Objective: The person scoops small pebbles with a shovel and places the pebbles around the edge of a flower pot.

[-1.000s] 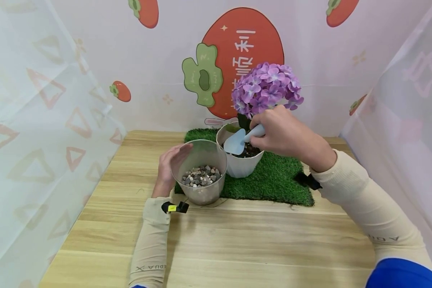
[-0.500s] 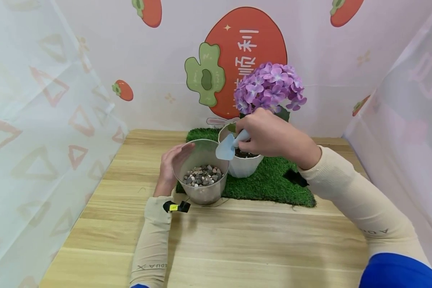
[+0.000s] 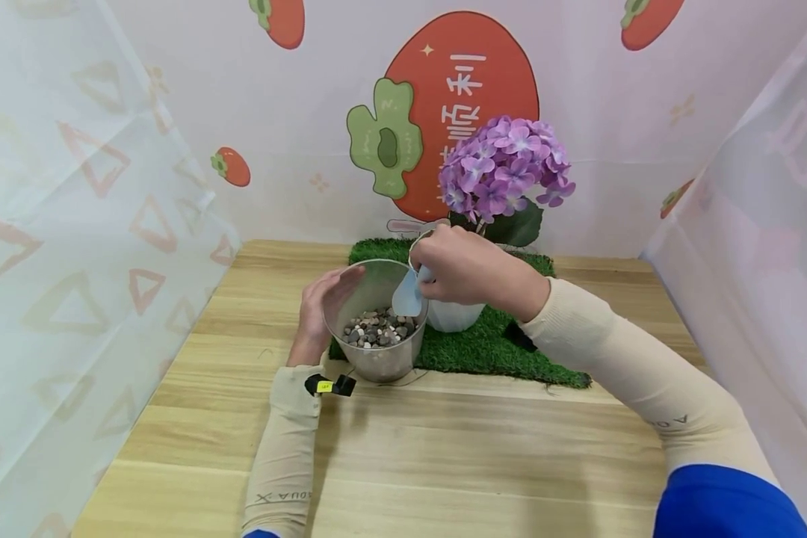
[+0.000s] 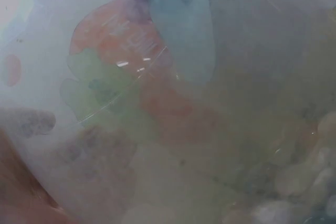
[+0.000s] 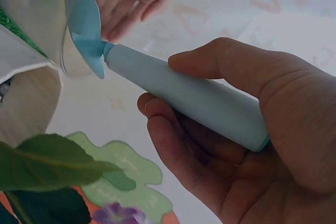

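Note:
My right hand point(image 3: 474, 270) grips the pale handle of a small light-blue trowel point(image 5: 86, 30). In the head view its blade dips inside the rim of a clear plastic bucket point(image 3: 383, 366), over the grey and white pebbles point(image 3: 379, 329) at the bottom. Against the bucket's left side rests my left hand point(image 3: 316, 314), its fingers straight along the wall. Behind my right hand stands a white fluted pot point(image 3: 456, 317) with a purple hydrangea point(image 3: 504, 168); most of the pot's opening is hidden. The left wrist view looks hazily through the bucket wall.
A green artificial turf mat point(image 3: 511, 351) lies under the pot and partly under the bucket. The wooden table point(image 3: 444, 456) stretches out in front. A printed cloth backdrop point(image 3: 296, 112) encloses the back and both sides.
My right hand has carried the trowel left and down, from over the white pot to inside the bucket's rim. The left hand stays at the bucket's side.

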Demonstrator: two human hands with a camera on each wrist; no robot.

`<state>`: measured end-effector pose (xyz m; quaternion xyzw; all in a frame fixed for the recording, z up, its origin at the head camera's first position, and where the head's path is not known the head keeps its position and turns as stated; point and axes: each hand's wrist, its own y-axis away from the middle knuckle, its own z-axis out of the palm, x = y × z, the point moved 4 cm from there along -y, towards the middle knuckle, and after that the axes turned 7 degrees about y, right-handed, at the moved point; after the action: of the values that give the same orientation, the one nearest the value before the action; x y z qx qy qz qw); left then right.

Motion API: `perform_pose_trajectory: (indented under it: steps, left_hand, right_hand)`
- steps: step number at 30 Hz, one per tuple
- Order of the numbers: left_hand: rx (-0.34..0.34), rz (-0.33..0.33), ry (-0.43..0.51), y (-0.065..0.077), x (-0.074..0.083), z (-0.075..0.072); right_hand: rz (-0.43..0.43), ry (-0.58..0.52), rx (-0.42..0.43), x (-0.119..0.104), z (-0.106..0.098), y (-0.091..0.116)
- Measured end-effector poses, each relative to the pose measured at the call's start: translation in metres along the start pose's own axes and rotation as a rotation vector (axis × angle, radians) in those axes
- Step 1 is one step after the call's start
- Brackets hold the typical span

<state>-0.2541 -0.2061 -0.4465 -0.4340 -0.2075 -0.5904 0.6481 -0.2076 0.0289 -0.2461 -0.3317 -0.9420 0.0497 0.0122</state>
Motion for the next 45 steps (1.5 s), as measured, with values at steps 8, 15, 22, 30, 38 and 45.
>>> perform_pose_trajectory:
  steps: [8, 15, 22, 30, 38, 45]
  left_hand:
    - [0.061, 0.005, -0.025, 0.002, 0.005, 0.008]
    - [0.108, -0.011, -0.027, 0.004, 0.007, 0.013]
    - [0.095, -0.006, -0.045, 0.003, 0.006, 0.014]
    - [0.032, 0.005, -0.021, 0.000, 0.003, 0.005]
    - [0.026, 0.001, -0.020, 0.000, -0.001, 0.003]
    - [0.028, 0.019, -0.033, 0.001, 0.002, 0.007]
  right_hand:
    - [-0.015, 0.041, -0.031, -0.005, 0.018, -0.009]
    - [-0.004, 0.096, -0.071, -0.009, 0.030, -0.015]
    - [-0.011, 0.128, -0.099, -0.012, 0.040, -0.020]
    - [-0.022, 0.104, -0.131, -0.018, 0.050, -0.026]
    - [-0.044, 0.093, -0.169, -0.019, 0.060, -0.031]
    - [-0.013, 0.027, -0.263, -0.013, 0.073, -0.037]
